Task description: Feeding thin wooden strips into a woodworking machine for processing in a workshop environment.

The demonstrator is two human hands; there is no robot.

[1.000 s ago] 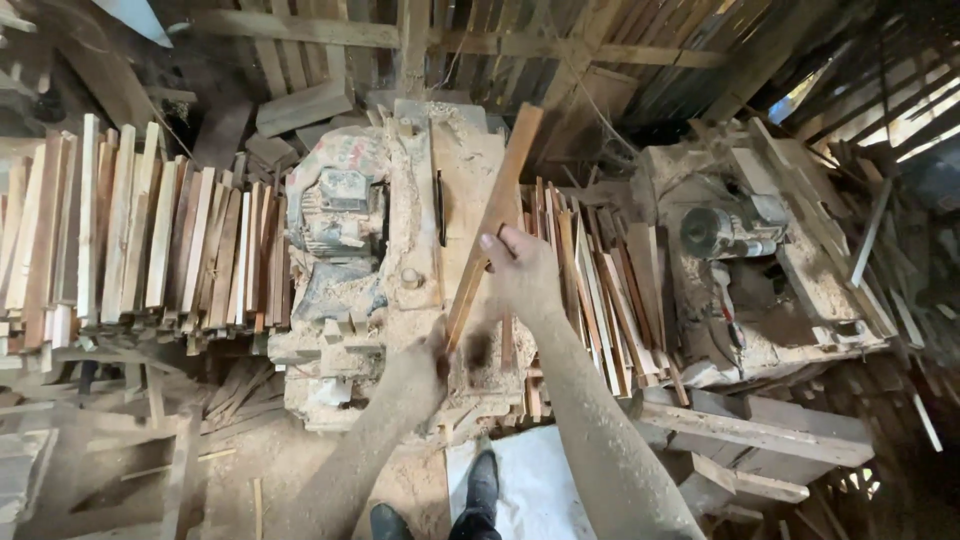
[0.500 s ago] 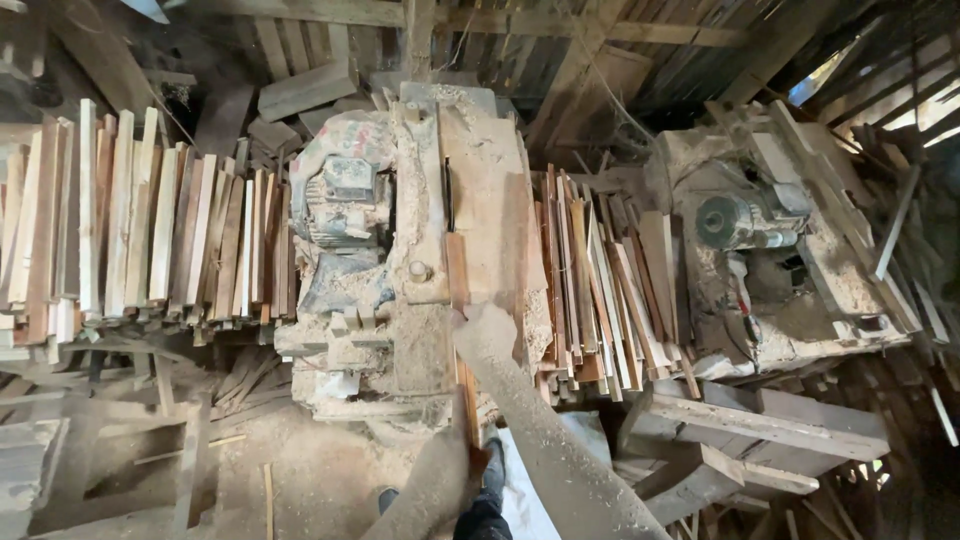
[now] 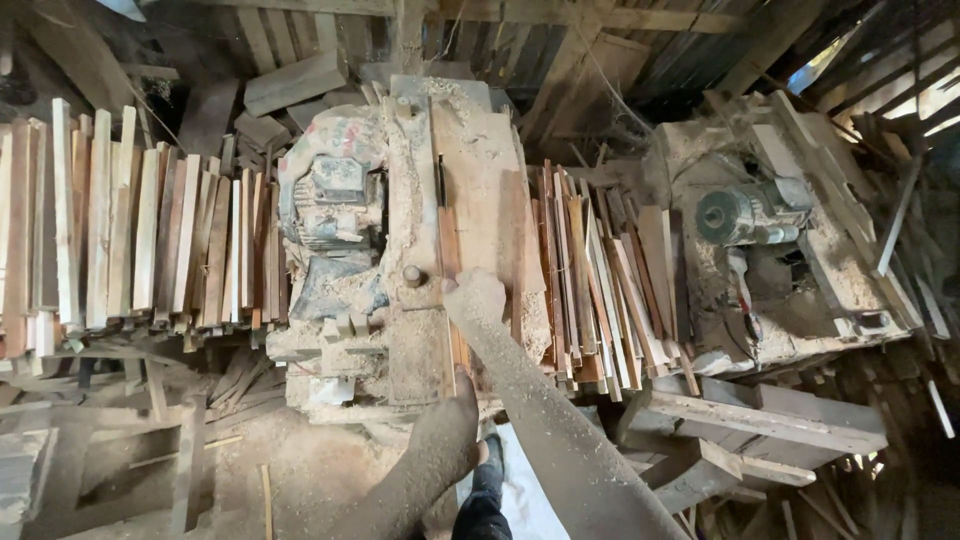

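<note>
Clearly, from the head view, our right hand (image 3: 476, 296) presses a narrow wooden strip (image 3: 449, 245) flat on the saw table (image 3: 480, 150), fingers closed over its near end. Our left hand (image 3: 462, 388) steadies the strip's tail at the table's near edge; its grip we cannot tell. Fingers could slide toward the blade slot (image 3: 439, 182) if the strip jerks on sawdust. No packages, labels or signs show, only stacked slats (image 3: 150, 240).

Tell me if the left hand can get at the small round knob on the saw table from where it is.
Probably yes. The left hand sits at the table's near edge, and only bare, dusty table top lies between it and the round knob; nothing blocks the way.
</note>
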